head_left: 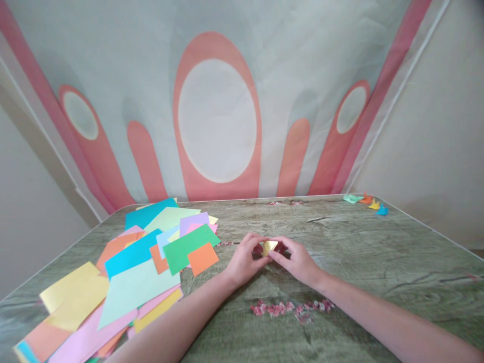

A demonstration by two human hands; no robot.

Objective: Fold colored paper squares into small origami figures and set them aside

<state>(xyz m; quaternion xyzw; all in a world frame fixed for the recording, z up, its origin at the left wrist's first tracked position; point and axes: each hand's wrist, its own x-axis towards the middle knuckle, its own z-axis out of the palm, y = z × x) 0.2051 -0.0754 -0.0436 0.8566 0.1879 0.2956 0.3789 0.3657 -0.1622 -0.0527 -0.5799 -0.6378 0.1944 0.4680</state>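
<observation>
We've got the small pale-yellow folded paper piece [269, 247] between both hands. Our left hand [246, 259] pinches its left side, thumb and fingers; our right hand [297, 260] pinches the right. Hands curled inward, fingertips nearly meeting around it. Can't tell if it touches the grey-brown wood-grain tabletop [351, 252]. Left of our left hand: loose heap of flat multicoloured paper sheets [138, 287], nearest one a small orange paper rectangle [203, 259]. Beyond and well right of our right hand: four small folded paper figures [374, 204], green, orange, yellow, blue. Pink blossom print [278, 308] on our side of both hands.
</observation>
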